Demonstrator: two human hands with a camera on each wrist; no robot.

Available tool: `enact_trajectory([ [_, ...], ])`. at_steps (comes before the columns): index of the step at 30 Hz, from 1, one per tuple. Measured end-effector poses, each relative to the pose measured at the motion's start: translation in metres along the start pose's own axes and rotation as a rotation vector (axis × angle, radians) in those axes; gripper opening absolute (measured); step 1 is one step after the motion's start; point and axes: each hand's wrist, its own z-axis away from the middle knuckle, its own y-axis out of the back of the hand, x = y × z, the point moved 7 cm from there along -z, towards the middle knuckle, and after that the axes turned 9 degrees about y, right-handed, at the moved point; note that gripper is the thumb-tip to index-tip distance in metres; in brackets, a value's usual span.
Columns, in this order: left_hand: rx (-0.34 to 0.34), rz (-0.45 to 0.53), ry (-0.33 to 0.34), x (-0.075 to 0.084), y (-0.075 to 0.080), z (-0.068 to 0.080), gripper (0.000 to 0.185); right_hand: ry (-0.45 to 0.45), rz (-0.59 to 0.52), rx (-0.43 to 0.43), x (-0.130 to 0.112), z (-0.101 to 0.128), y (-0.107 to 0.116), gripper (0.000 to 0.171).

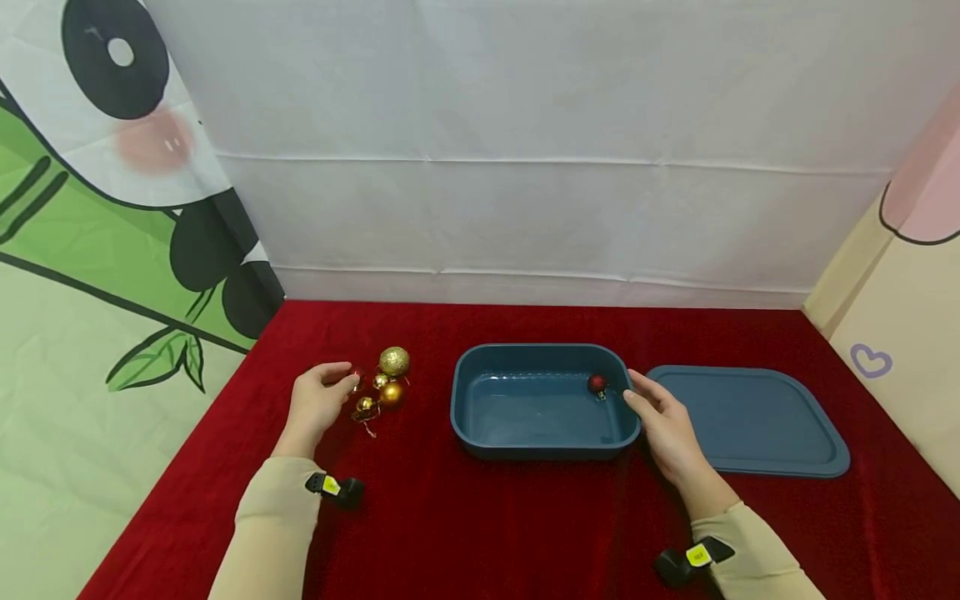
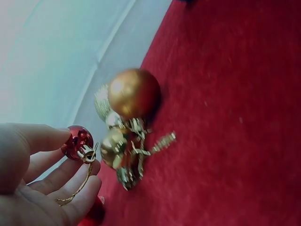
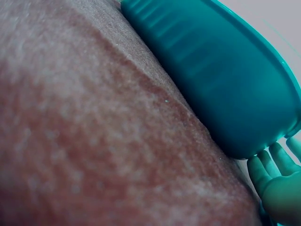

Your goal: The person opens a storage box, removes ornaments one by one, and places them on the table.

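My left hand (image 1: 318, 407) pinches a small shiny red Christmas ball (image 2: 79, 141) between thumb and fingers; its gold cap and string loop hang toward the palm. Just right of that hand lies a cluster of gold balls: a glittery one (image 1: 394, 361), a smooth orange-gold one (image 1: 392, 394) and smaller shiny ones (image 1: 366, 405). Part of another red thing (image 2: 95, 213) shows below the left fingers. My right hand (image 1: 670, 433) grips the right side of a blue rectangular box (image 1: 546, 452), its fingers against the outer wall. Inside the box, near the right wall, sits one red ball (image 1: 597, 383).
A flat blue lid (image 1: 757, 421) lies right of the box, close to the right hand. Red cloth (image 1: 480, 533) covers the table. White sheeting (image 1: 540, 217) stands behind, with printed panels on both sides.
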Motion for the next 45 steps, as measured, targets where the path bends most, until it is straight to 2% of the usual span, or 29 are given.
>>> enact_trajectory([
  [9,-0.012,-0.064,0.003,-0.014,-0.003,-0.007,0.042,-0.009,0.011,0.0,0.0,0.001,0.001,0.062],
  [17,0.004,-0.083,-0.015,-0.013,-0.005,-0.008,0.042,-0.021,0.016,0.006,0.0,0.002,0.002,0.063],
  [29,0.046,-0.055,-0.062,0.002,-0.001,0.0,0.041,-0.018,0.001,0.005,0.001,0.0,0.0,0.062],
  [41,-0.011,-0.002,-0.115,0.023,-0.01,0.01,0.041,-0.01,0.015,0.0,0.0,0.0,0.001,0.062],
  [45,-0.025,0.028,-0.114,0.033,-0.016,0.014,0.042,-0.007,0.023,-0.002,-0.001,0.0,0.001,0.062],
])
